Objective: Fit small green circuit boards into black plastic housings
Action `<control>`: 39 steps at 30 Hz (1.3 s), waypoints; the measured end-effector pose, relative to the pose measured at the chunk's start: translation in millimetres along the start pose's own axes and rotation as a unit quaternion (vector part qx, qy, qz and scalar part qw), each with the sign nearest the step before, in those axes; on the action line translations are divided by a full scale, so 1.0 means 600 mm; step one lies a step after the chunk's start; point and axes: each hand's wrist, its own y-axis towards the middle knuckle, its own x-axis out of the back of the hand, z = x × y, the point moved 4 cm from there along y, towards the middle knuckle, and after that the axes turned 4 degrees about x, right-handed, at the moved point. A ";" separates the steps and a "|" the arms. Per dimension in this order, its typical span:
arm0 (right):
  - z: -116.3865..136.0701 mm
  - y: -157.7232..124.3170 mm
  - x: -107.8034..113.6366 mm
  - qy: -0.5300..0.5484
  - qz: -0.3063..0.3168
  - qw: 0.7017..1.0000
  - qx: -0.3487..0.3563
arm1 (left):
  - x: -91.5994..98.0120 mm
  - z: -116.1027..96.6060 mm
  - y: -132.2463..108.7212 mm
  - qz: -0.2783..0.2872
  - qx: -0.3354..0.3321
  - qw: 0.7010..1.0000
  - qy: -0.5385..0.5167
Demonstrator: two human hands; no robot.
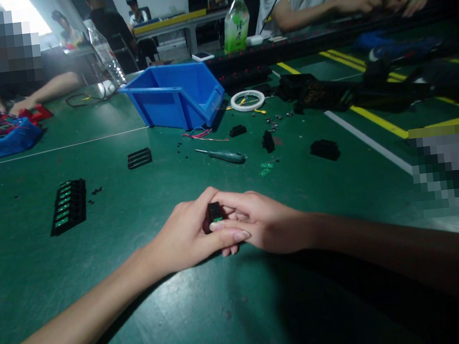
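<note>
Both my hands meet at the middle of the green table (167, 321), closed round a small black plastic part with a green piece in it (215, 210). My left hand (189, 236) cups the part from the left, its thumb laid across the front. From the right, my right hand (269, 220) wraps over it, thumb pressed near the green piece. Fingers hide most of the part. Beyond the hands lies a screwdriver (227, 156) with a dark green handle. Small green boards (266, 169) rest to the right of it.
A black strip with green boards (69, 205) and a slotted black piece (139, 158) lie left. Behind are a blue bin (165, 105), a white ring (247, 100), screws and black parts (324, 150). Bottles (236, 23) stand farther back; co-workers sit across the table.
</note>
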 end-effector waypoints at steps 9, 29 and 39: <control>-0.002 0.001 -0.003 0.030 0.001 1.000 -0.001 | 0.000 0.002 0.002 -0.006 0.004 1.000 0.007; -0.002 0.002 -0.002 0.030 -0.001 1.000 0.003 | 0.000 -0.001 0.002 -0.010 -0.003 1.000 0.001; 0.002 0.001 -0.001 0.012 -0.001 1.000 0.000 | 0.000 -0.002 0.000 -0.006 0.005 1.000 0.004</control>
